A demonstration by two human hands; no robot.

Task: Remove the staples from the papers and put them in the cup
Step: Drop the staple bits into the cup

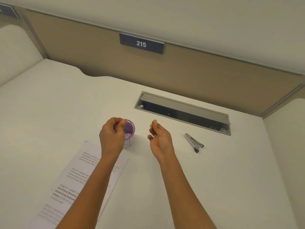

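A small purple cup stands on the white desk, with pale bits lying at its bottom. My left hand hovers at the cup's left rim, its fingers curled and thumb pressed to the fingertips over the mouth. Anything pinched there is too small to see. To the right of the cup, my right hand hangs above the desk with loosely curled fingers and holds nothing. A printed paper sheet lies at the lower left, partly under my left forearm. The metal staple remover lies alone on the desk, right of my right hand.
A recessed grey cable tray with its lid open sits in the desk behind the hands. A beige partition with a "215" sign closes off the back. Side walls bound the desk at left and right.
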